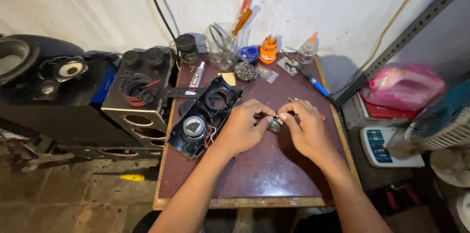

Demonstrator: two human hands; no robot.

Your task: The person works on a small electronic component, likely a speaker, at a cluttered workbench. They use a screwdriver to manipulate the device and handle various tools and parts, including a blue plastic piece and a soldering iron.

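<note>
- Both forearms come up from the bottom edge of the frame and meet near the middle, over a small table [274, 174] with a dark maroon top.
- The left hand [241, 128] and the right hand [306, 128] are close together, fingertips of each pinched on one small round metal part [275, 124] held just above the tabletop at centre frame — what kind of part it is cannot be told.
- Just left of the left hand lies a black plastic speaker housing [203, 118], tilted, with a round grey speaker cone in its lower end, an empty round opening above it, and red and black wires showing.
- Just behind the right hand, a red-tipped tool [321, 116] peeks out.
- Further back, upper centre: a glue tube [197, 79], a ball of metal wool [246, 71], a blue-handled soldering iron [313, 82], an orange screwdriver-bit holder [268, 50], a clear squeeze bottle [308, 49] and a jar of screwdrivers [230, 42].
- Left of the table stands a black speaker cabinet [139, 98] with open holes; on the floor below it lies a yellow-handled screwdriver [132, 177].
- At the right edge — a pink bag [404, 86] on a shelf.
</note>
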